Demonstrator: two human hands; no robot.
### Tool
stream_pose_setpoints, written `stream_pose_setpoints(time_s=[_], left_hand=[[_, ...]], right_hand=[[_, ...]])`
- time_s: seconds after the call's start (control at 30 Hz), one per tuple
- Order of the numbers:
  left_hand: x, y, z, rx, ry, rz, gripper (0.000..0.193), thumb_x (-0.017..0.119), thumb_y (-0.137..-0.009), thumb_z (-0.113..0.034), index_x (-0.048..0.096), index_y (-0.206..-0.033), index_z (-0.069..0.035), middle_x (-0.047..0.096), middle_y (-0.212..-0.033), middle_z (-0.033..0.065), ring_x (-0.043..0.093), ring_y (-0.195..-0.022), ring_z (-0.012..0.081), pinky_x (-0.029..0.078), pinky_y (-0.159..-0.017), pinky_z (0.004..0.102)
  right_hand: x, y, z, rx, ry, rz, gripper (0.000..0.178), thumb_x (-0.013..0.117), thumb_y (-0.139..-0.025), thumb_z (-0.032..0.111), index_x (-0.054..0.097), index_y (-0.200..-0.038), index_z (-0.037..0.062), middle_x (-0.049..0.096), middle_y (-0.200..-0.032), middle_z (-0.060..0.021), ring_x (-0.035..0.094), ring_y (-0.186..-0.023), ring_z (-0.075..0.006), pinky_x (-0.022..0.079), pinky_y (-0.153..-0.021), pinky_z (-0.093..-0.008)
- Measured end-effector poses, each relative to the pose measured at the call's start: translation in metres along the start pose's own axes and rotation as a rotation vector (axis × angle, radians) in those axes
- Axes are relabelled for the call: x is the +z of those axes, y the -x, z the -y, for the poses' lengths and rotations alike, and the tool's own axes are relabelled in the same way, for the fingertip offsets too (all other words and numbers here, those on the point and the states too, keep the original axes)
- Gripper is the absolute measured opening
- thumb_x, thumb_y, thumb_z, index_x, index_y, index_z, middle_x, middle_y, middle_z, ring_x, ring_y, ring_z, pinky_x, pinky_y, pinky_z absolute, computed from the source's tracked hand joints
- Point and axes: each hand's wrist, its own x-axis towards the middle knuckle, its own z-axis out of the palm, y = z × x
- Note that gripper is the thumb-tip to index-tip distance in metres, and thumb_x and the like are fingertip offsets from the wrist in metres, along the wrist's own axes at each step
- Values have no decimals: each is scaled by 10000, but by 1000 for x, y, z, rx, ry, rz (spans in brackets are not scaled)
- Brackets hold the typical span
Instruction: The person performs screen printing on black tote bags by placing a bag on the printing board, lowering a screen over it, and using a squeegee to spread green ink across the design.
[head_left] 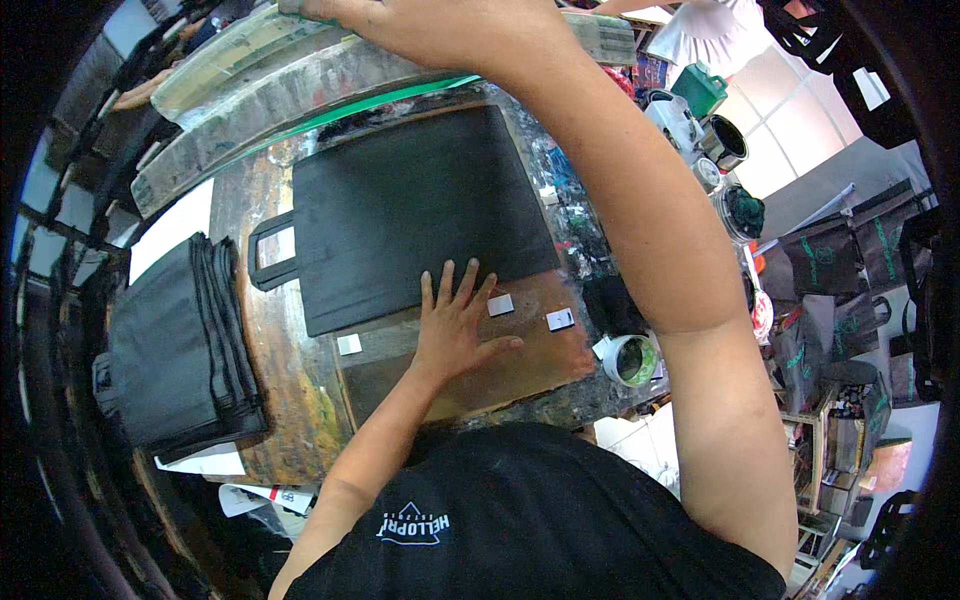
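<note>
- Head view: my left hand (450,325) lies open, fingers spread, over the black bag (410,210), gripping nothing.
- My right hand (450,30) nears the grey frame (290,110); grip unclear.

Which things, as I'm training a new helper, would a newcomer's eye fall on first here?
Probably the big black bag lying flat in the middle, with the left hand spread over its near edge. Next, the pile of black fabric at the left, and the right hand at the top, beside a long, stained frame.
</note>
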Motion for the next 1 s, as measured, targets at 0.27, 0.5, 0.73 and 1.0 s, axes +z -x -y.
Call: stream_pose_setpoints(time_s=[0.27,0.5,0.73,1.0], left_hand=[[7,14,-22,-4,66,-32,1130,539,-788,-918,499,-1559,-93,331,-1685,198,187,-1584,457,58,-1256,680],[-10,21,-20,-17,94,-29,1167,579,-781,-900,424,-1604,-88,410,-1637,218,291,-1547,463,114,-1275,616],[-150,26,81,-485,946,-728,871,806,-938,-149,282,-1618,2,675,-896,26,602,-788,80,509,-782,226],[-182,82,84,-596,1005,-750,619,960,-746,-143,652,-1264,-4,741,-1098,73,703,-972,170,561,-908,323]], right_hand=[[-19,12,7,11,-56,37,845,325,-1049,728,717,-1080,-20,752,-997,-192,720,-990,-285,508,-978,-512],[-2,8,10,34,37,-56,844,345,-1036,746,714,-1058,-12,749,-979,-175,708,-931,-268,486,-980,-524],[0,33,17,1,28,-91,682,448,-1011,682,696,-979,47,699,-877,-132,667,-869,-273,464,-879,-504],[68,156,46,-51,83,-168,510,759,-851,521,659,-1034,55,642,-935,-132,613,-958,-327,411,-863,-483]])
